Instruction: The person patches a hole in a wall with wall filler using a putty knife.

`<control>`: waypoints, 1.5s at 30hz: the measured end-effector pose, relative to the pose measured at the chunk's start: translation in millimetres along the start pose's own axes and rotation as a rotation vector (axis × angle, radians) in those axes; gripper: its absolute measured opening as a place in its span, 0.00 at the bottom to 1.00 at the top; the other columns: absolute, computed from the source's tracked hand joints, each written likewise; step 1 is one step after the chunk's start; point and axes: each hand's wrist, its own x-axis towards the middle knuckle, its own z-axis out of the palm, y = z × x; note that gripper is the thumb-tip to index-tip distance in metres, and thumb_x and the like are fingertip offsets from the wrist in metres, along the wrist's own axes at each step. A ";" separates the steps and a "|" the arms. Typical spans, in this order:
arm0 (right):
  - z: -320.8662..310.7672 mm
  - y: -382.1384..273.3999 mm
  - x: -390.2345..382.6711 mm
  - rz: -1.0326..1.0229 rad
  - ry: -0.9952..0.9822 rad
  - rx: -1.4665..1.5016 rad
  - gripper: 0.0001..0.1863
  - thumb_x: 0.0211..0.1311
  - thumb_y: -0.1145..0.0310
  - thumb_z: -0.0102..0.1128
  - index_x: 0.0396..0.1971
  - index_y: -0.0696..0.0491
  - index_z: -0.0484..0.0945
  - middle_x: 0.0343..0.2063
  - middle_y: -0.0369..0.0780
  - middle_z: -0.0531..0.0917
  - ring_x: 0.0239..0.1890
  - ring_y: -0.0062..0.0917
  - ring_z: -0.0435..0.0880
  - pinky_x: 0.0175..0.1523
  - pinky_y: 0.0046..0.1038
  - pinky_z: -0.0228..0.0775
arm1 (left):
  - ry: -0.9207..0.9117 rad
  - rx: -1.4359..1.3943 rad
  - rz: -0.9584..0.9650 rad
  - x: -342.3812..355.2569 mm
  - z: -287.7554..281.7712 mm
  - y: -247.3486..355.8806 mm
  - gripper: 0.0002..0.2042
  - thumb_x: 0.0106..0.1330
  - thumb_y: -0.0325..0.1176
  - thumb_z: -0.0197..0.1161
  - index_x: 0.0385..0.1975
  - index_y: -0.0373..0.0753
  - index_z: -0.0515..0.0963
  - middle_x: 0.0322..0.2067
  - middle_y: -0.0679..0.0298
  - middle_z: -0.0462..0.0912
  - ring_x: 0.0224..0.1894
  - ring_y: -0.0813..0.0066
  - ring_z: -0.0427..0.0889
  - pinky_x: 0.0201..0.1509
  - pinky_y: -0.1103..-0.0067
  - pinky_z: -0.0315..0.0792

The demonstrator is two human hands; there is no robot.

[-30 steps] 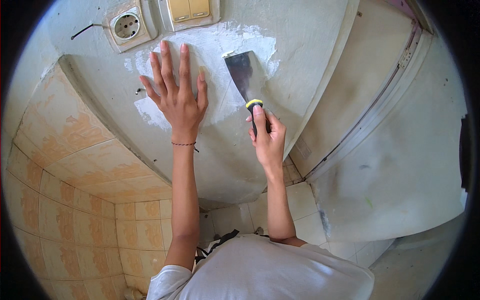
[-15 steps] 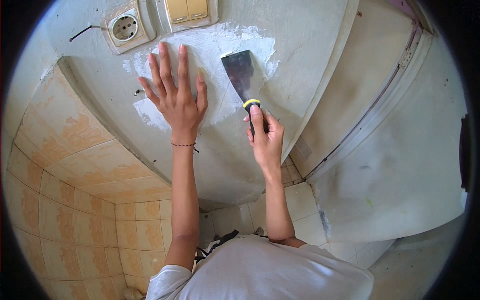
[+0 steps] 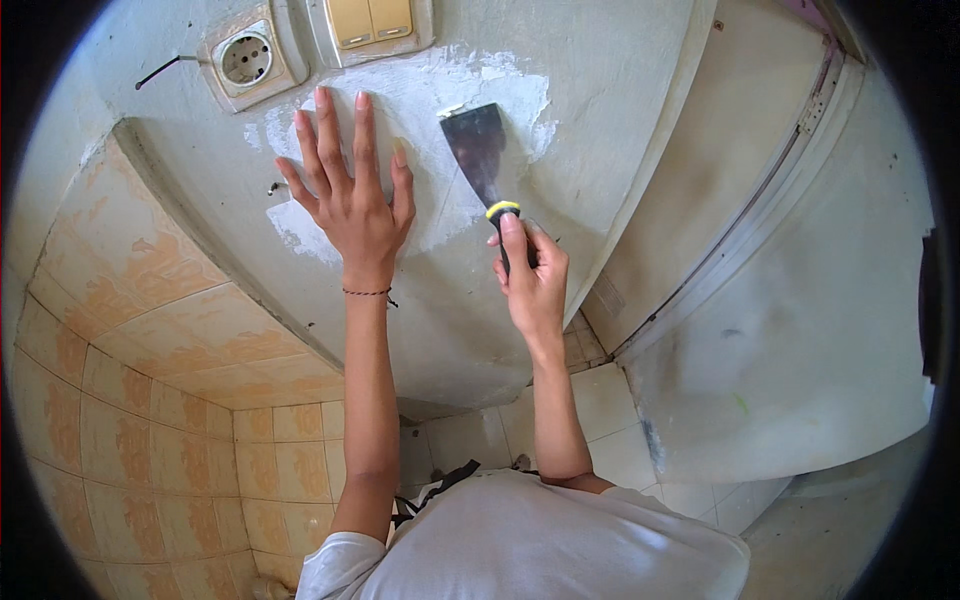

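Note:
My left hand point(image 3: 352, 200) lies flat with fingers spread on the grey wall, over part of a white filler patch point(image 3: 425, 85). A putty knife point(image 3: 475, 150) with a wide metal blade, black handle and yellow collar is in my right hand point(image 3: 533, 270), the thumb pressed along the handle. Its blade edge rests against the patch, with a little white filler along the edge. The fingers behind the handle are partly hidden.
Above my left hand are a wall socket point(image 3: 246, 60) and a double light switch point(image 3: 372, 20). A dark wire point(image 3: 165, 70) and a small screw point(image 3: 276, 188) stick out of the wall. Orange-patterned tiles point(image 3: 150, 240) cover the left side; a door point(image 3: 720, 150) stands at right.
The putty knife's blade has shifted very slightly left and down on the patch. My left hand stays in place on the wall.

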 end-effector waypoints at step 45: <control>-0.2 -3.8 -0.4 0.047 0.007 -0.019 0.22 0.78 0.55 0.60 0.30 0.59 0.80 0.20 0.31 0.77 0.18 0.11 0.70 0.23 0.20 0.57 | 0.029 -0.018 0.002 -0.7 2.9 -0.8 0.31 0.67 0.42 0.55 0.73 0.56 0.70 0.77 0.62 0.62 0.81 0.60 0.54 0.84 0.58 0.29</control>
